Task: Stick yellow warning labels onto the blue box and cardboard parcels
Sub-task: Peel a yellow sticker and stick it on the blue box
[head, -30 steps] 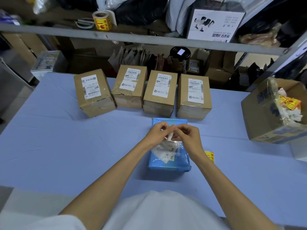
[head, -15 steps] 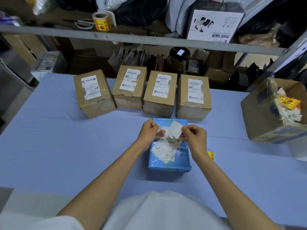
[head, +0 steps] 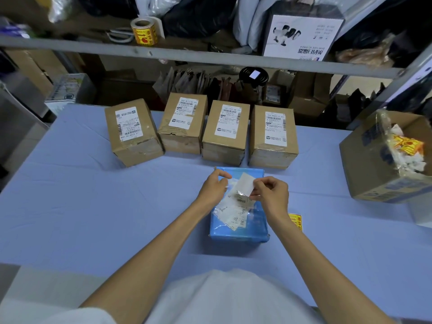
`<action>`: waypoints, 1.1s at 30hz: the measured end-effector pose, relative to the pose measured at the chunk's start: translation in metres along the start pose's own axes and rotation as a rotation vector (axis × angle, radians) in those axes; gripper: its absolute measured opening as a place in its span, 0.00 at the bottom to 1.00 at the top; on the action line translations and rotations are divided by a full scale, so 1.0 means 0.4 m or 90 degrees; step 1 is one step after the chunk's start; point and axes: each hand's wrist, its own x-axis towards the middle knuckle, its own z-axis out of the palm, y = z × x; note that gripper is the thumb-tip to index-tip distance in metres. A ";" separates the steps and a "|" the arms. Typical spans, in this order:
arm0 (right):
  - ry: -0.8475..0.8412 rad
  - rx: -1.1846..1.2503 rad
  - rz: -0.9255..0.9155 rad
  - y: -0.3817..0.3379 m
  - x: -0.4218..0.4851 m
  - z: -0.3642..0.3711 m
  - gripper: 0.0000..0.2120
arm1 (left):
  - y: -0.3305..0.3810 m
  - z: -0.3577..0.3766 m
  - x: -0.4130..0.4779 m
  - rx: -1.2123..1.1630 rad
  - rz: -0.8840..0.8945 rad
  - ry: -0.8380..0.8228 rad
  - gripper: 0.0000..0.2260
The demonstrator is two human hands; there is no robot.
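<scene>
The blue box (head: 238,232) lies in the middle of the blue table, with white shipping slips on its top. Above its far end my right hand (head: 271,195) pinches a small white paper piece (head: 244,187), white side towards me. My left hand (head: 214,187) hovers just left of the piece with thumb and fingers pinched; whether they grip anything is unclear. A yellow warning label (head: 295,222) lies flat on the table right of the blue box, partly behind my right wrist. Several cardboard parcels (head: 225,129) with white shipping labels stand in a row behind.
An open cardboard box (head: 371,164) holding crumpled white and yellow paper scraps stands at the right edge. A roll of yellow labels (head: 143,31) and scissors (head: 119,35) rest on the shelf (head: 210,54) above the table's far edge.
My hands, together over the box a second ago, have drawn apart. The white piece has come into view in my right hand, and my left hand has shifted slightly left.
</scene>
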 end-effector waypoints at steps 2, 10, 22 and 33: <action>0.007 -0.009 -0.002 0.000 0.000 0.002 0.07 | 0.007 0.004 -0.008 -0.003 -0.010 -0.042 0.14; 0.034 -0.090 -0.040 0.005 -0.010 0.002 0.06 | 0.007 0.027 -0.034 0.075 0.127 -0.033 0.06; -0.180 0.034 -0.038 0.008 -0.014 -0.003 0.06 | -0.013 0.028 -0.032 0.136 0.206 0.001 0.10; -0.083 -0.062 -0.027 0.016 0.018 -0.023 0.06 | -0.019 0.009 0.004 -0.048 0.095 0.003 0.05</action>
